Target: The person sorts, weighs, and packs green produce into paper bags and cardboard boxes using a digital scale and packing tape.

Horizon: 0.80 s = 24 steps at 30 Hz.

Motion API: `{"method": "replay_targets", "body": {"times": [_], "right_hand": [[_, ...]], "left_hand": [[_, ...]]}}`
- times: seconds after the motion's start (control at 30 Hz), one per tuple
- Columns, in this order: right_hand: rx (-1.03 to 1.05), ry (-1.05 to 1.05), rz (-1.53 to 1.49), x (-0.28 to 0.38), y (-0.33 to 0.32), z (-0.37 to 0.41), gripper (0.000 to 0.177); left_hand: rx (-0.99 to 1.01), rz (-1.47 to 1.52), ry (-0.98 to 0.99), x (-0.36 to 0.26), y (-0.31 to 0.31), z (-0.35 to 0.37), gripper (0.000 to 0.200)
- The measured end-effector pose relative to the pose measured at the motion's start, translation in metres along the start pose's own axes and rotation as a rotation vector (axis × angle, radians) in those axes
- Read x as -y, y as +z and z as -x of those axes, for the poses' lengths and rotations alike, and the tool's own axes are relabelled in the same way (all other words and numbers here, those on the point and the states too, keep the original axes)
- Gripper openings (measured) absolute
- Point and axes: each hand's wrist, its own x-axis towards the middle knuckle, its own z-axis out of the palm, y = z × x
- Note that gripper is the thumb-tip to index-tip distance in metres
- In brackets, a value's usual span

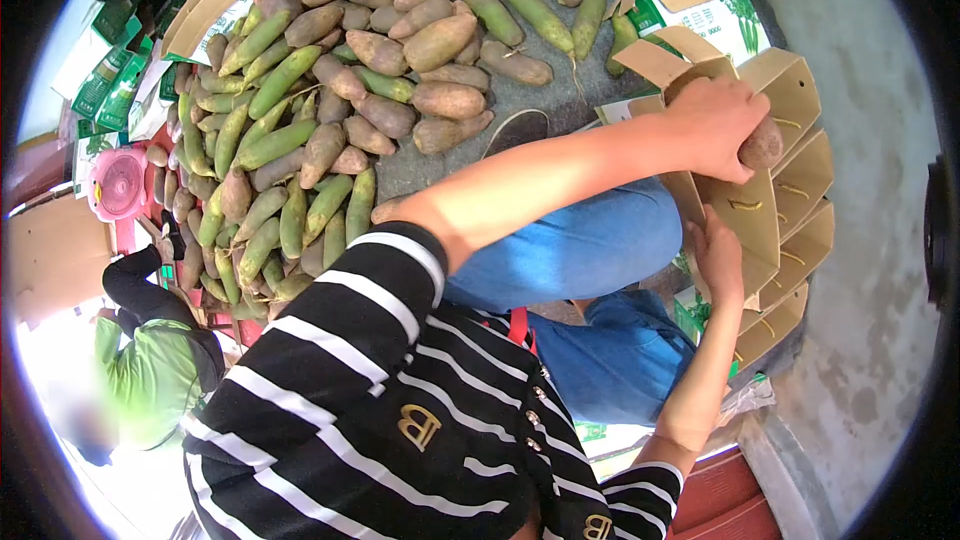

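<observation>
Black-and-white striped sleeve [340,340] is closest. From it the left hand [712,125] reaches across the blue jeans [580,240] and closes its fingers around a reddish-brown root [762,145], held at the mouth of the open cardboard box [790,90]. The right hand [720,260] grasps the wall of this box lower down. A big pile of green and brown roots [300,110] lies on the far left part of the grey floor [540,105]. Another person in a green jacket [150,370] bends beside the pile.

Brown root [762,145] at open carton [752,225]
</observation>
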Motion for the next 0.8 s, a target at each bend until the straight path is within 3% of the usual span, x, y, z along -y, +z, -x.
{"method": "replay_targets", "body": {"times": [0.2,0.3,0.4,0.47,0.57,0.63,0.67,0.73,0.8], "right_hand": [[0.020,-0.036,0.012,-0.005,0.002,-0.001,0.029],[0.045,-0.033,0.003,-0.005,0.004,-0.001,0.028],[0.043,-0.042,-0.038,-0.005,0.000,-0.004,0.027],[0.064,-0.044,-0.018,0.002,-0.005,-0.003,0.027],[0.065,-0.037,-0.046,0.002,-0.005,-0.002,0.027],[0.054,-0.025,-0.047,0.001,-0.005,-0.003,0.027],[0.047,-0.018,-0.046,0.002,-0.006,-0.004,0.027],[0.074,0.016,-0.038,0.008,-0.008,-0.005,0.028],[0.101,0.063,-0.023,0.013,-0.010,-0.006,0.028]], "left_hand": [[0.779,-0.466,-0.100,0.020,0.048,-0.012,0.051],[0.314,-0.194,-0.045,0.022,0.047,0.014,0.045],[0.051,-0.034,0.099,0.026,0.003,0.047,0.040],[-0.117,-0.010,0.052,0.049,-0.022,0.086,0.037],[-0.181,-0.163,-0.162,0.116,-0.060,0.163,0.033],[-0.172,-0.361,-0.437,0.148,-0.098,0.223,0.036],[-0.219,-0.625,-0.415,0.182,-0.108,0.264,0.037],[-0.128,-0.797,-0.661,0.223,-0.141,0.336,0.046],[-0.022,-0.840,-1.078,0.241,-0.169,0.383,0.058]]}}
